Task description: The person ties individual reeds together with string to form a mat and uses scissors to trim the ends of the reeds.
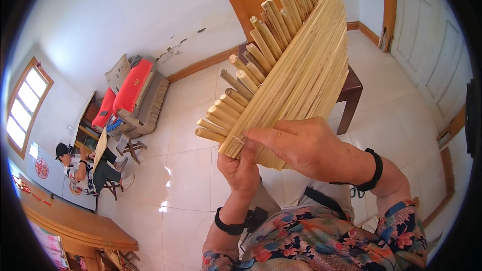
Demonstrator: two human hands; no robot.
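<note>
A panel of straw-coloured plant stalks slants up and away from me, in two crossed layers. Uneven stalk ends stick out along its left edge. My left hand grips the panel's near left corner, its thumb on top and its other fingers underneath, mostly hidden. Over the same corner reaches my right hand, its fingertips pinched beside my left thumb. A thin pale thread shows at those fingertips, on the end of the stalks. Any needle there is too small to make out.
Behind the panel stands a dark wooden table or stool. At left, another person sits on a low stool with a similar panel. A sofa with red covers is by the wall. Scissors show below my right wrist.
</note>
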